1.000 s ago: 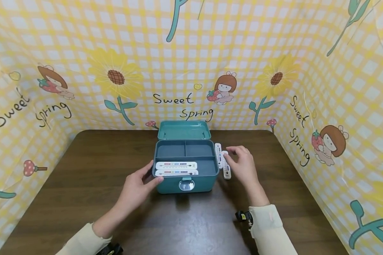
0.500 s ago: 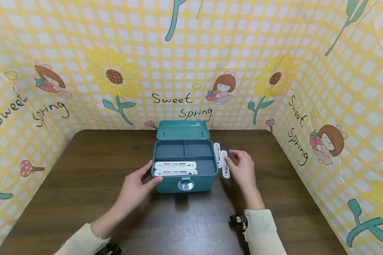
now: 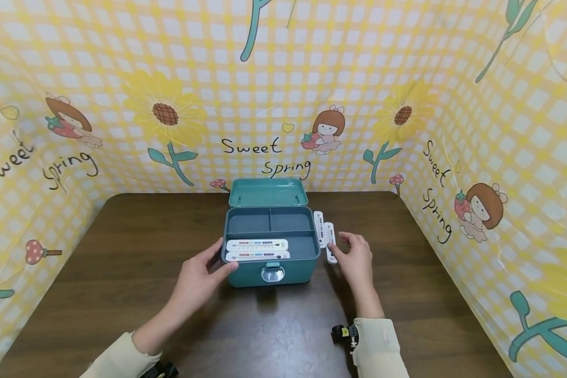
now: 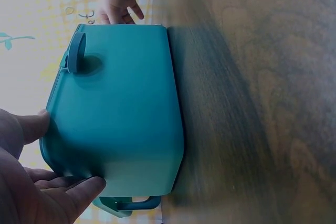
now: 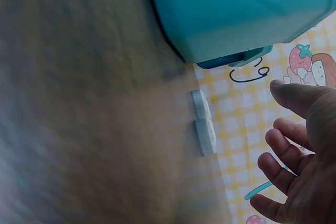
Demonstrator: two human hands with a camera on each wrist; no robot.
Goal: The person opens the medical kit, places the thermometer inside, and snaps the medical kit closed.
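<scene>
A teal storage box (image 3: 271,274) with its lid (image 3: 268,193) raised stands on the table. My left hand (image 3: 196,278) holds its front left corner, thumb by the front rim and fingers along the left side (image 4: 63,198). Two white thermometers (image 3: 257,245) with coloured bands lie side by side in the front compartment. Outside, against the box's right side, lie a white thermometer (image 3: 318,228) and a second thermometer (image 3: 330,242) beside it. My right hand (image 3: 357,260) hovers just right of these, fingers spread and nothing between them (image 5: 299,145).
Two smaller compartments (image 3: 249,220) fill the back of the box. A metal-looking clasp (image 3: 272,274) hangs on its front. The brown wooden table (image 3: 146,252) ends at a yellow checked cloth (image 3: 245,121) at the back and sides.
My right hand has moved slightly back toward me and its fingers have come off the nearer thermometer. The left hand keeps its hold on the box.
</scene>
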